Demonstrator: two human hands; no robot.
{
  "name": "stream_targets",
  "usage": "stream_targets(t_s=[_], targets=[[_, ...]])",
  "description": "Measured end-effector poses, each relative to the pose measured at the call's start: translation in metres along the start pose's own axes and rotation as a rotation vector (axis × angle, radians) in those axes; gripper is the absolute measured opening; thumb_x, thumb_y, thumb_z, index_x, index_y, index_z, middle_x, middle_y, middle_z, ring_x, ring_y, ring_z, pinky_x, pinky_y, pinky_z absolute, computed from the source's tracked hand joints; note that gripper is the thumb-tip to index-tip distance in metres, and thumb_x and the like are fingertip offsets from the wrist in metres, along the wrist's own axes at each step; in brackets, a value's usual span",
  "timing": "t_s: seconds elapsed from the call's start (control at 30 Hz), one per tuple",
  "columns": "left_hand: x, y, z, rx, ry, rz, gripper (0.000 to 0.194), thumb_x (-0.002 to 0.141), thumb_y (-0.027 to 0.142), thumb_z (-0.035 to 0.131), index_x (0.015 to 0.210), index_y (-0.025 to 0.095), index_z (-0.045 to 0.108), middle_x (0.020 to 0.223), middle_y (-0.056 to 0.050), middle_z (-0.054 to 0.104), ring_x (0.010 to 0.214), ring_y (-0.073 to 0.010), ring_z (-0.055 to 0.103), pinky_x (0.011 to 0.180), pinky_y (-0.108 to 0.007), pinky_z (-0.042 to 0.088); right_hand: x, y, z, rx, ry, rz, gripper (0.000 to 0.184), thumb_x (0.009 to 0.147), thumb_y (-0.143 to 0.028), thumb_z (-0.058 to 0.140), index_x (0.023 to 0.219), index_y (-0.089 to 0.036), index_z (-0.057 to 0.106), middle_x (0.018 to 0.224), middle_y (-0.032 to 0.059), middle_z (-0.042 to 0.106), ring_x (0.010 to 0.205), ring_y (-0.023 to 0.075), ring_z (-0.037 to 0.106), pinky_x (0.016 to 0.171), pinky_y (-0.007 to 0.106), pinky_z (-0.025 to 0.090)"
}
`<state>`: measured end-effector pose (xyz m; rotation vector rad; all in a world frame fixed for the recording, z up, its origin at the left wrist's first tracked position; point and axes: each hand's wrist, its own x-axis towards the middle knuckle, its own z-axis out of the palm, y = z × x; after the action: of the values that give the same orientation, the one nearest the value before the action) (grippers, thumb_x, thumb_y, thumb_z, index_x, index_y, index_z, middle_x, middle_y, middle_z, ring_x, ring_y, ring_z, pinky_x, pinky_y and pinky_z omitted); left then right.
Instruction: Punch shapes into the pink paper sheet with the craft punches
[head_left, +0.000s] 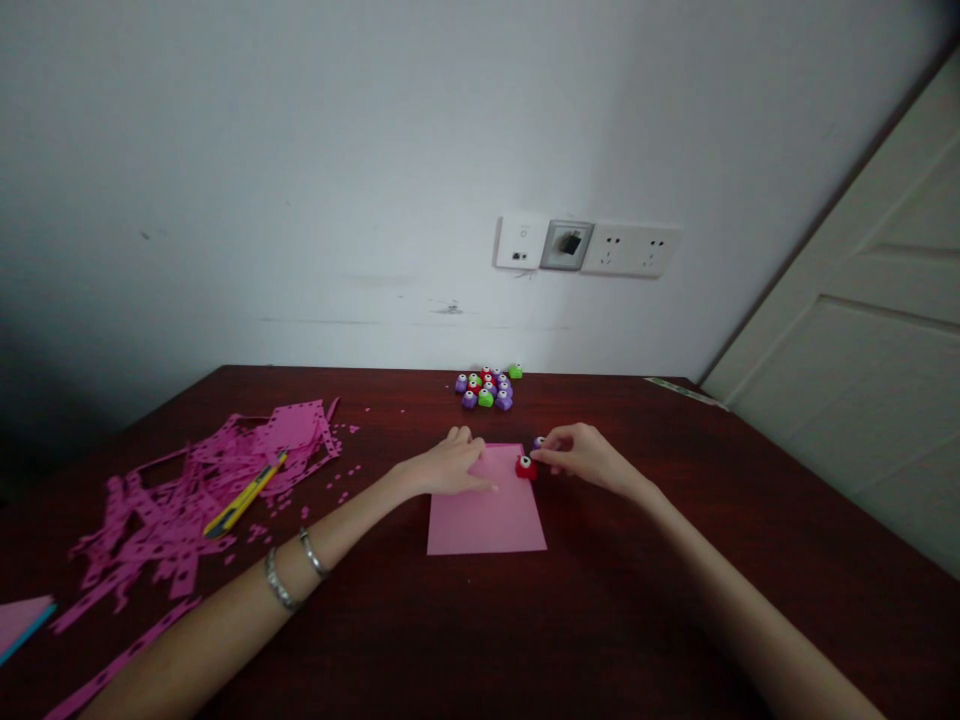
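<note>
Resting the left hand (454,465) across the pink paper sheet (487,522) on the surface (615,600), with grip released and thumb splayed. Pinching a purple craft punch (538,442) in the right hand (579,455), beside the red craft punch (526,468) at the sheet's right edge.

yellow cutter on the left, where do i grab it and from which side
Probably best around the middle of the yellow cutter, from above: its body is long and slim, and it lies slantwise among the pink scraps with its upper side uncovered. Avoid both ends, since which one cuts is unclear.
</note>
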<state>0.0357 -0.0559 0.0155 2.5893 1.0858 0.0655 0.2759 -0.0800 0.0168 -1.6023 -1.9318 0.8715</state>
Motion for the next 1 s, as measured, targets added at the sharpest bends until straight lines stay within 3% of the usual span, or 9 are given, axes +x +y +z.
stream_targets(t_s=[0.1, 0.2, 0.4, 0.77, 1.0], targets=[[0.006, -0.006, -0.002, -0.078, 0.124, 0.007, 0.039, 0.078, 0.051, 0.047, 0.088, 0.014, 0.056, 0.093, -0.009, 0.052, 0.093, -0.0230, 0.046, 0.079, -0.034, 0.038, -0.001, -0.001, -0.003, 0.118, -0.036, 0.210, 0.049, 0.074, -0.060, 0.051, 0.059, -0.014, 0.058, 0.055, 0.0056, 0.063, 0.040, 0.0087, 0.052, 0.036, 0.018, 0.035], [0.018, -0.013, -0.001, -0.244, 0.153, -0.017, 0.034, 0.081, 0.044, 0.043, 0.076, 0.014, 0.058, 0.077, -0.005, 0.058, 0.076, -0.0164, 0.053, 0.069, -0.028, 0.039, 0.001, 0.003, 0.000, 0.197, -0.150, 0.277, 0.057, 0.071, -0.066, 0.049, 0.055, -0.013, 0.057, 0.054, 0.0070, 0.063, 0.039, 0.0066, 0.050, 0.032, 0.015, 0.028], [0.046, -0.013, -0.001, -0.579, -0.078, -0.116, 0.039, 0.082, 0.044, 0.043, 0.066, 0.012, 0.059, 0.059, -0.002, 0.058, 0.051, -0.0083, 0.049, 0.051, -0.022, 0.037, 0.011, 0.007, 0.008, 0.203, -0.299, 0.323, 0.057, 0.068, -0.067, 0.053, 0.055, -0.012, 0.059, 0.051, 0.0072, 0.062, 0.037, 0.0053, 0.045, 0.030, 0.014, 0.023], [0.064, 0.007, -0.007, -0.616, -0.379, -0.149, 0.057, 0.068, 0.068, 0.050, 0.068, 0.012, 0.065, 0.056, -0.003, 0.056, 0.044, -0.0070, 0.041, 0.043, -0.022, 0.027, 0.020, 0.005, 0.012, 0.134, -0.383, 0.354, 0.049, 0.071, -0.058, 0.056, 0.053, -0.012, 0.058, 0.049, 0.0047, 0.061, 0.038, 0.0057, 0.048, 0.031, 0.015, 0.027], [0.077, 0.007, -0.012, -0.675, -0.567, -0.181, 0.048, 0.058, 0.062, 0.065, 0.061, 0.014, 0.066, 0.057, -0.004, 0.053, 0.044, -0.0067, 0.036, 0.040, -0.022, 0.021, 0.025, 0.004, 0.004, 0.161, -0.467, 0.465, 0.043, 0.070, -0.052, 0.060, 0.059, -0.011, 0.063, 0.051, 0.0043, 0.061, 0.041, 0.0065, 0.051, 0.033, 0.015, 0.031]])
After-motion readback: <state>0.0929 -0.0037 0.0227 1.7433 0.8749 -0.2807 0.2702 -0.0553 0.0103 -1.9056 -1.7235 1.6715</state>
